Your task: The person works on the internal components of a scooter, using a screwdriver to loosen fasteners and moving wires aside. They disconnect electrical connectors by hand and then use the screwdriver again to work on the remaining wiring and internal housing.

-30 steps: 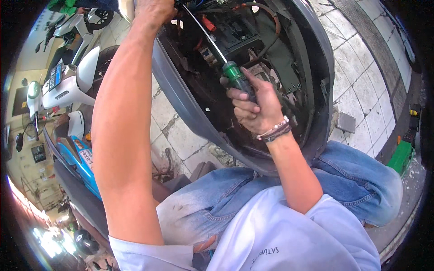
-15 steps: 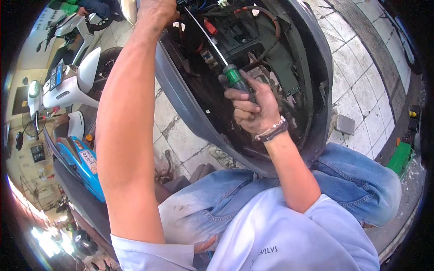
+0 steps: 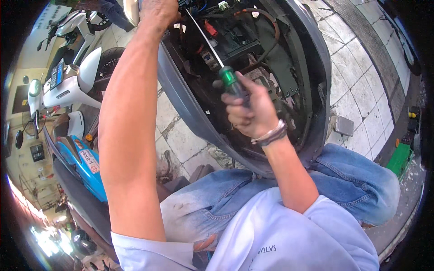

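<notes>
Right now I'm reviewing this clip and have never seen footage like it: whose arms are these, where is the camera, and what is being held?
The camera sits on the person's head and looks down, so both arms are their own, coming in from the bottom. The round, bent edges come from the fisheye lens. The right hand grips a green-handled screwdriver, its long shaft pointing up into the open grey scooter body, where wires and dark parts show. The left hand reaches to the top edge of that opening; what it touches is cut off. The person wears blue jeans and sits low over a tiled floor. Other scooters stand at the left.
</notes>
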Motion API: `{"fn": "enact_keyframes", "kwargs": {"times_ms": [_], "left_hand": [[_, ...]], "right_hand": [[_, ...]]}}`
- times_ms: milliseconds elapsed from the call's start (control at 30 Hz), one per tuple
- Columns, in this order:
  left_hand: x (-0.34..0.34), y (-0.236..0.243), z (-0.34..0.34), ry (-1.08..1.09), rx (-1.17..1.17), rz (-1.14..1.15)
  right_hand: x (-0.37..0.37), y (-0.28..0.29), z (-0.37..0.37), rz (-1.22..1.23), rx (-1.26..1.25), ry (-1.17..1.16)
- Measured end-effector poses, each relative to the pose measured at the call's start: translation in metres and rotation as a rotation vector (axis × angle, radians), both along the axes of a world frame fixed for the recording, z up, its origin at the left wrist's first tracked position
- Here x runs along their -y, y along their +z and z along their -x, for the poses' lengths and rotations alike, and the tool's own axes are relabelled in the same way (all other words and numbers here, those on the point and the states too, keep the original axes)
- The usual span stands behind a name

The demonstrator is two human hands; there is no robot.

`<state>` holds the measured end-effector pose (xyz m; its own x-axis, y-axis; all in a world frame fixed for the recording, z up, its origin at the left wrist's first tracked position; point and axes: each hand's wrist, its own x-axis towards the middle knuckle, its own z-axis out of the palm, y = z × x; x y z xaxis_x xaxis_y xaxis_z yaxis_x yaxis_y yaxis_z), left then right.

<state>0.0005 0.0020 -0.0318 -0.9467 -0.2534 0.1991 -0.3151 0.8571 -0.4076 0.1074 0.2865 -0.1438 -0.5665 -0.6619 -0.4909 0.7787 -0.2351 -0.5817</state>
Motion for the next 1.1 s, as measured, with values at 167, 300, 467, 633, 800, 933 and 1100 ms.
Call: {"fn": "enact_keyframes", "kwargs": {"times_ms": [167, 300, 467, 633, 800, 933, 1100], "left_hand": [[-0.001, 0.002, -0.002, 0.029, 0.026, -0.015], [-0.002, 0.003, -0.004, 0.022, 0.015, -0.017], [0.001, 0.004, -0.002, -0.012, 0.031, -0.037], [-0.002, 0.004, -0.002, -0.031, 0.044, -0.038], [-0.004, 0.008, -0.004, 0.006, 0.059, -0.051], [-0.008, 0.011, -0.003, 0.021, 0.067, -0.06], [-0.009, 0.013, 0.0, 0.024, 0.047, -0.114]], "right_hand": [[-0.001, -0.004, 0.004, 0.012, -0.025, -0.017], [0.004, -0.003, -0.002, -0.488, -0.954, -0.234], [0.012, -0.005, -0.012, -0.631, -1.117, -0.273], [0.004, -0.022, 0.0, 0.743, 0.712, 0.144], [0.005, -0.006, -0.004, 0.028, -0.019, -0.028], [0.006, -0.01, -0.009, -0.324, -0.479, -0.074], [0.001, -0.003, -0.005, 0.13, 0.025, -0.062]]}}
